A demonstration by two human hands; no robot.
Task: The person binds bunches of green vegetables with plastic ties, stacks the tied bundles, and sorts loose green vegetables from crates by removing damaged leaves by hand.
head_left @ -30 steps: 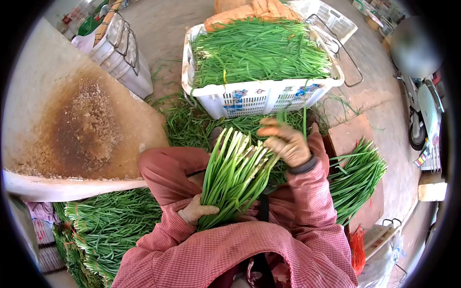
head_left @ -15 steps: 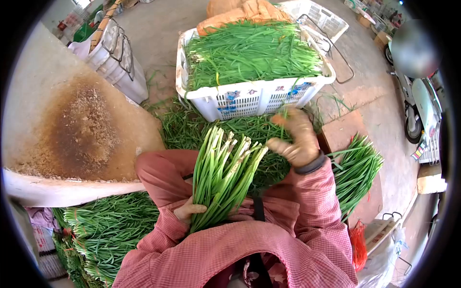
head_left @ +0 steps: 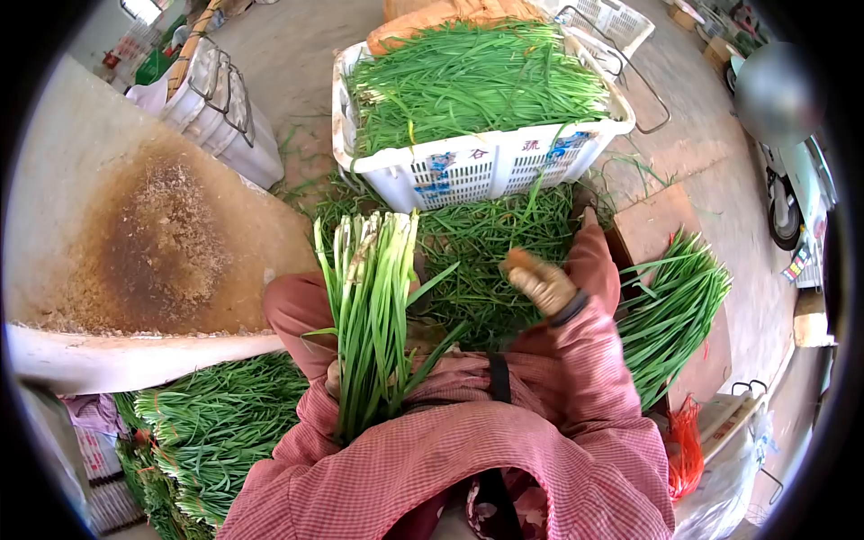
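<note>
A bunch of garlic chives [head_left: 373, 297] stands nearly upright in front of my body, pale stem ends up and green leaves hanging down. My left hand [head_left: 334, 380], mostly hidden behind the leaves and sleeve, is closed around its lower part. A few leaves stick out sideways from the bunch. Off to its right, apart from it, my gloved right hand [head_left: 543, 284] is in the air over the loose leaves; its fingers are stretched out, blurred at the tips, and I see nothing in them. Loose green leaves [head_left: 495, 270] cover the floor between my legs.
Ahead stands a white crate [head_left: 486, 166] heaped with chives, an orange-brown cloth [head_left: 459, 20] behind it. A stained pale slab [head_left: 171, 243] is at left, with stacked chive bundles [head_left: 225, 423] below. At right are another chive pile [head_left: 679, 310], red netting [head_left: 686, 450] and a scooter [head_left: 796, 180].
The bunch has moved left and become more upright in my left hand. My right hand has dropped down from near the crate, away from the stem ends.
</note>
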